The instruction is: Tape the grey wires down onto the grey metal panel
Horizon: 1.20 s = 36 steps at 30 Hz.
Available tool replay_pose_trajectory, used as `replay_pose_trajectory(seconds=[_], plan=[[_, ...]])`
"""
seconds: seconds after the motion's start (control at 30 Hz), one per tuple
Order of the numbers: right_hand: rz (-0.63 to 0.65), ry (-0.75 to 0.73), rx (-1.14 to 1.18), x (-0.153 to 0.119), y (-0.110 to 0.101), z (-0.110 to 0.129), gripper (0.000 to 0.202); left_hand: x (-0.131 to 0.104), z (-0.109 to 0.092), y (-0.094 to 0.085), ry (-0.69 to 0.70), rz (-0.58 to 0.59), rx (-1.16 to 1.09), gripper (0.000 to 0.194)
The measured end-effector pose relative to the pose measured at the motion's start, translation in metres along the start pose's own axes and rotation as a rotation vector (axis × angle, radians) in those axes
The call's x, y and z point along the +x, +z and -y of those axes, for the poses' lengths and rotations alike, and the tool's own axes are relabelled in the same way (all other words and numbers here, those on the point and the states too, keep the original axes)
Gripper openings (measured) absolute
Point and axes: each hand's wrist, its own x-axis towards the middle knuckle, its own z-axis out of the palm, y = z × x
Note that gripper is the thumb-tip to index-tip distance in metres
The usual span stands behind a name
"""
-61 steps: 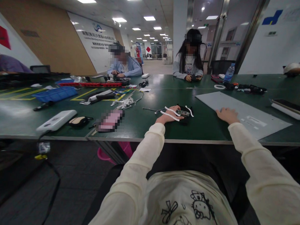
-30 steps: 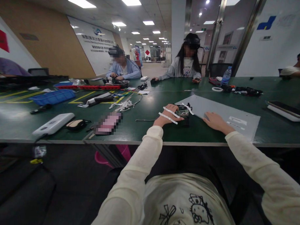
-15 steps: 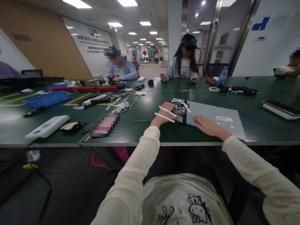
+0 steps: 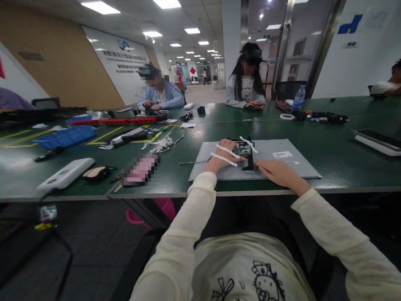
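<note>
A grey flat panel [image 4: 276,148] with white labels lies on the table before me. On it rests a black bracket [image 4: 248,162], beside a green circuit board [image 4: 244,150] and a white strip [image 4: 248,144]. My left hand [image 4: 225,153] is curled over the board's left side, its thumb along the near edge and its other fingertips partly hidden. Two white strips run across the back of this hand and its wrist. At the bracket's right edge, my right hand [image 4: 277,171] has its fingers drawn together, their tips touching the bracket.
A thin cable [image 4: 191,162] runs left of the panel. Farther left are a pink phone [image 4: 141,169], a mouse [image 4: 97,173], a white device [image 4: 66,174] and a blue tray [image 4: 64,137]. A bottle [image 4: 299,97] and a tape roll [image 4: 287,116] stand across the table near co-workers.
The grey panel has slid left beneath the bracket and board, and now extends past my left hand. My right hand has gone from lying on the panel to the bracket's edge.
</note>
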Motion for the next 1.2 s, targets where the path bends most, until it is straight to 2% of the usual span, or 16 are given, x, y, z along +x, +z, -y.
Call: replay_pose_trajectory(seconds=[0.17,0.23,0.3,0.4,0.63,1.03,1.2], plan=[[-0.228,0.479,-0.189,-0.017,0.005,-0.020,0.048,-0.003,-0.003,0.006,-0.002,0.022,0.029,0.057],[-0.206,0.664,-0.211,-0.022,0.012,-0.032,0.049,-0.002,-0.006,0.008,-0.025,0.038,0.022,0.057],[-0.104,0.738,-0.178,-0.025,0.019,-0.041,0.051,0.000,-0.011,0.011,-0.053,0.049,0.008,0.059],[-0.008,0.692,-0.141,-0.025,0.026,-0.047,0.053,0.005,-0.020,0.017,-0.084,0.073,0.001,0.060],[-0.048,0.667,-0.177,-0.021,0.027,-0.031,0.055,0.010,-0.034,0.027,-0.080,0.117,0.011,0.060],[0.022,0.743,-0.184,-0.014,0.024,-0.010,0.052,0.004,-0.041,0.017,-0.129,0.164,0.059,0.063],[0.062,0.714,-0.154,-0.010,0.018,-0.022,0.050,0.002,-0.042,0.015,-0.135,0.173,0.050,0.065]])
